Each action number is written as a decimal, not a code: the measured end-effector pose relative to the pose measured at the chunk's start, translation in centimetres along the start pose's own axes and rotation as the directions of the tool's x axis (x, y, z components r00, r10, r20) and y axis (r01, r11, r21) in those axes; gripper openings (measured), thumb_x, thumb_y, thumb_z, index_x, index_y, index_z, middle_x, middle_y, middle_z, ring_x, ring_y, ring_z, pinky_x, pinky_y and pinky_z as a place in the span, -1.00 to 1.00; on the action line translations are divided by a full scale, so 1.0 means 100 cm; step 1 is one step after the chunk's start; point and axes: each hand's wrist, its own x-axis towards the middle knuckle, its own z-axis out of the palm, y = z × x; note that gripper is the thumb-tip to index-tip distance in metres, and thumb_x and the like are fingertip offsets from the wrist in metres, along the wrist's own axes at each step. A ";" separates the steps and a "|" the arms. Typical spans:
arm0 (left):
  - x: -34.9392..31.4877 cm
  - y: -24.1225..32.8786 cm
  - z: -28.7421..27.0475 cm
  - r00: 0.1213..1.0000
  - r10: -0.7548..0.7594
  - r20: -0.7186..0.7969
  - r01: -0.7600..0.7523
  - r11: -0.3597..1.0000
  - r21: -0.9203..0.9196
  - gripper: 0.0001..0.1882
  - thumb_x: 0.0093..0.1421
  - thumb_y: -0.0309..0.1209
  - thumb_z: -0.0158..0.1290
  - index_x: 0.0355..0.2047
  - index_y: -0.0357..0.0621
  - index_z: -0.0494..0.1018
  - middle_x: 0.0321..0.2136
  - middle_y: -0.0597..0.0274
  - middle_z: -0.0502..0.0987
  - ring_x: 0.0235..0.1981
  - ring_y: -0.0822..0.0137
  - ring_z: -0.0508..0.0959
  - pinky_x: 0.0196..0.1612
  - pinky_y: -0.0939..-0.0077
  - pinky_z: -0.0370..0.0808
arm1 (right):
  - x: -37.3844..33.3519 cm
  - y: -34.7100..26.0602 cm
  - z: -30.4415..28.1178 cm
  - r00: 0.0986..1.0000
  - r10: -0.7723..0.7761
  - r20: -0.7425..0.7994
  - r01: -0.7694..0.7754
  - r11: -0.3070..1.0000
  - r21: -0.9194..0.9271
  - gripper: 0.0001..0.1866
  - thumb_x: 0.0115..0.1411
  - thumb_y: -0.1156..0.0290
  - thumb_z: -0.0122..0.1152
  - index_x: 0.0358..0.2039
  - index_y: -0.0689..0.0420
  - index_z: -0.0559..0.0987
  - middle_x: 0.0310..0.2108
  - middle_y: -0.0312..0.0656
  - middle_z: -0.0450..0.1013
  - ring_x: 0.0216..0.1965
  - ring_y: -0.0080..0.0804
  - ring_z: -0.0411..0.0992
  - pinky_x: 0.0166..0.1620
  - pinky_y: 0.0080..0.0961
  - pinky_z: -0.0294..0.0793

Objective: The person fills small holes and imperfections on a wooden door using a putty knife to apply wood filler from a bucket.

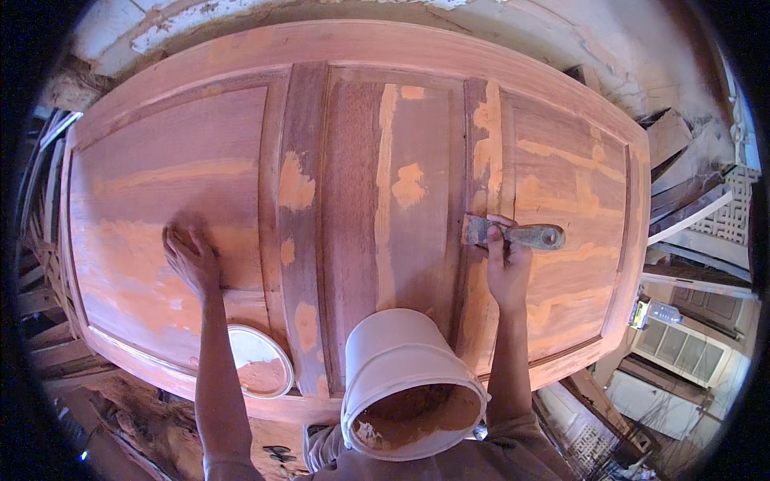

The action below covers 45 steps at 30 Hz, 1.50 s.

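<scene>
A wooden panelled door (353, 192) lies flat in front of me, patched with orange filler across its panels and rails. My left hand (192, 258) rests on the left panel, fingers stretched out over a filler-smeared area. My right hand (510, 264) grips a putty knife (536, 236) near the right upright; its stained blade points left and its handle points right. Close to my body, a white bucket (397, 346) leans toward me with brownish-orange filler (421, 413) inside. To its left, by my left forearm, lies a round white lid (242, 343) smeared with filler.
Stacked timber (48, 313) crowds the left side, and loose boards (682, 200) lean at the right. A white louvred frame (682, 350) stands lower right, near a clear plastic bottle (664, 313). Brown dust covers the floor (152, 417) at lower left.
</scene>
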 end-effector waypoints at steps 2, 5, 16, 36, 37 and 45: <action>0.002 0.016 -0.006 0.996 -0.087 -0.004 0.087 0.994 0.071 -0.42 0.30 -0.09 -0.07 0.14 -0.32 0.23 0.13 -0.14 0.27 0.16 -0.09 0.27 0.20 0.09 0.20 | 0.000 0.000 0.002 0.999 0.013 -0.049 -0.013 1.000 -0.003 -0.76 0.33 0.39 0.01 -0.13 0.30 0.48 -0.34 -0.16 0.48 -0.33 -0.54 0.45 -0.28 -0.59 0.49; 0.004 0.012 -0.008 0.999 -0.042 -0.021 0.043 0.997 0.065 -0.39 0.30 -0.05 -0.11 0.14 -0.33 0.23 0.14 -0.12 0.27 0.17 -0.08 0.26 0.21 0.10 0.17 | 0.004 0.007 0.000 0.996 -0.084 -0.017 0.079 0.977 -0.198 -0.77 0.32 0.42 0.01 -0.14 0.31 0.49 -0.36 -0.14 0.49 -0.36 -0.53 0.45 -0.30 -0.57 0.48; 0.006 0.018 -0.013 0.994 -0.108 -0.002 0.107 0.991 0.075 -0.39 0.31 -0.02 -0.15 0.13 -0.30 0.24 0.15 -0.11 0.26 0.19 -0.05 0.23 0.25 0.11 0.12 | -0.001 -0.010 0.026 0.949 -0.286 0.135 0.308 0.738 -0.600 -0.73 0.17 0.50 0.15 -0.11 0.28 0.49 -0.39 0.02 0.48 -0.43 -0.22 0.51 -0.35 -0.38 0.52; 0.007 0.020 -0.010 0.993 -0.112 0.025 0.106 0.981 0.163 -0.38 0.32 0.02 -0.16 0.17 -0.23 0.20 0.15 -0.02 0.26 0.18 0.02 0.24 0.24 0.13 0.12 | -0.015 0.006 0.097 0.955 -0.072 0.289 0.296 0.118 -0.948 -0.43 0.03 0.33 0.26 0.00 0.38 0.34 -0.27 0.10 0.41 -0.28 -0.04 0.51 -0.29 -0.25 0.56; 0.006 0.019 -0.010 0.995 -0.101 0.025 0.096 0.982 0.160 -0.38 0.32 0.02 -0.16 0.17 -0.23 0.20 0.15 -0.03 0.25 0.19 0.02 0.24 0.24 0.13 0.12 | -0.015 0.006 0.096 0.955 -0.078 0.285 0.293 0.139 -0.946 -0.43 0.02 0.34 0.27 -0.01 0.38 0.34 -0.29 0.10 0.41 -0.29 -0.04 0.51 -0.29 -0.25 0.57; 0.004 0.014 -0.015 0.994 -0.106 0.007 0.104 0.979 0.173 -0.40 0.32 0.00 -0.16 0.14 -0.26 0.22 0.14 -0.06 0.26 0.18 -0.03 0.24 0.23 0.11 0.14 | 0.005 -0.036 0.059 0.964 -0.087 0.250 0.238 0.699 -0.675 -0.62 0.07 0.48 0.21 -0.09 0.25 0.38 -0.34 -0.04 0.44 -0.38 -0.26 0.50 -0.36 -0.35 0.56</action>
